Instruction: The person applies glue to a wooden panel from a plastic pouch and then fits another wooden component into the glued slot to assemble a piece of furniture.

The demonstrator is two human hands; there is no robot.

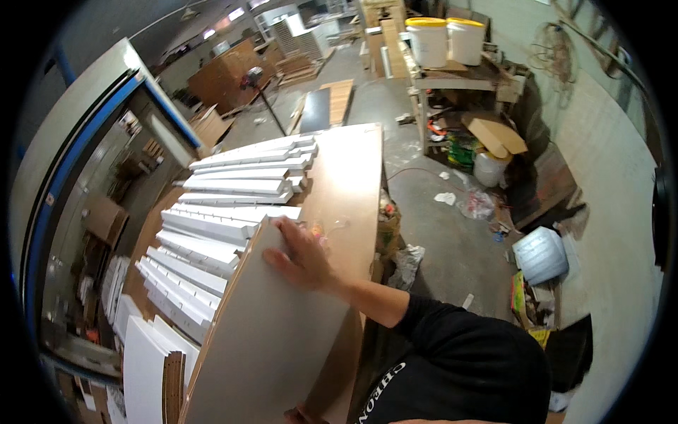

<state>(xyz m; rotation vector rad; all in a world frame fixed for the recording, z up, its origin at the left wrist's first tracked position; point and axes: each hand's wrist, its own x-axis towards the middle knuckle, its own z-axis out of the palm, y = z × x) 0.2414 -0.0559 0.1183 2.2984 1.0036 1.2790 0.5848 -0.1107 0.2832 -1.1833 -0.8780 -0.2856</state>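
Observation:
A large greyish-white panel (268, 339) with a thin brown edge leans tilted over the workbench (357, 177). My right hand (300, 258) grips its far corner, with the thumb on the pale face and the fingers reaching over the edge. At the bottom of the view, only part of my left hand (304, 415) shows, its fingers closed at the panel's near edge; the rest is cut off. Beside the panel, several white notched strips (240, 185) lie in rows across the bench. More white boards (145, 360) and a stack of brown strips (173, 385) sit at the near left.
A blue-edged frame (95, 116) stands along the left. At the back right, two white buckets (427, 46) with yellow lids rest on a wooden stand (455, 83). Scraps, cardboard (494, 134) and a silvery bundle (540, 254) lie along the right wall.

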